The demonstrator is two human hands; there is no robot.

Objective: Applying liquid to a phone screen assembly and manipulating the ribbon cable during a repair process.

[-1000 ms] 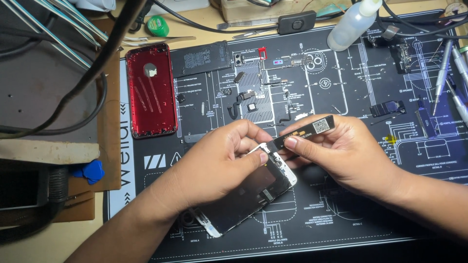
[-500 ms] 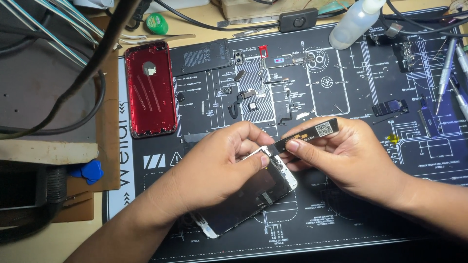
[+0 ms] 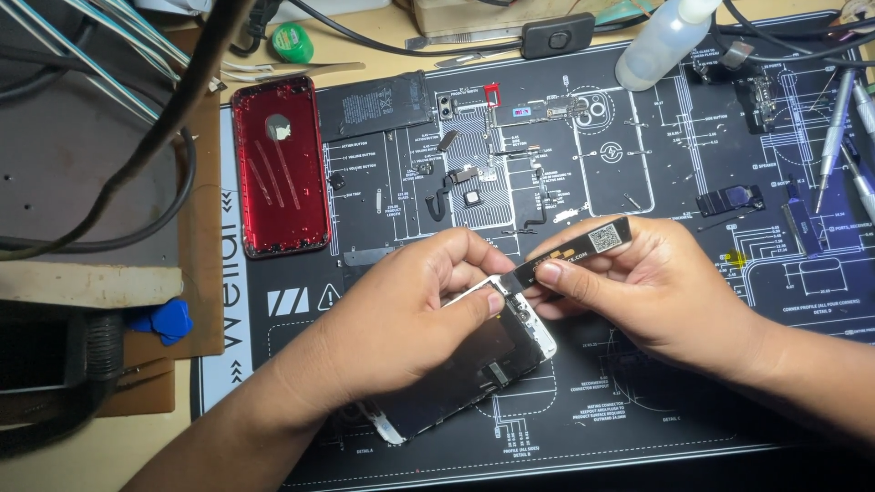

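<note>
The phone screen assembly (image 3: 474, 369) lies tilted on the dark repair mat (image 3: 638, 437), back side up, its white-edged top end pointing toward the middle of the mat. A thin black flex strip (image 3: 574, 252) with a small white square label rises from that top end, slanting up to the right.

The left hand (image 3: 410, 310) rests over the assembly's upper half, thumb and forefinger pressed together at the top edge where the strip begins. The right hand (image 3: 656, 292) comes in from the right and pinches the strip between thumb and fingertips, near its lower end; the two hands nearly touch there.

Beyond them, a red phone back housing (image 3: 278, 169) lies face down at the mat's left side, with a flat black battery (image 3: 383, 105) just beside its top right corner. Small parts and screws (image 3: 465, 178) are scattered in the mat's centre. A clear squeeze bottle (image 3: 661, 41) stands at the far edge, and screwdrivers (image 3: 834, 128) lie at the right. A blue pick (image 3: 164, 321) sits off the mat on the left, and thick dark cables (image 3: 137, 173) cross above it.
</note>
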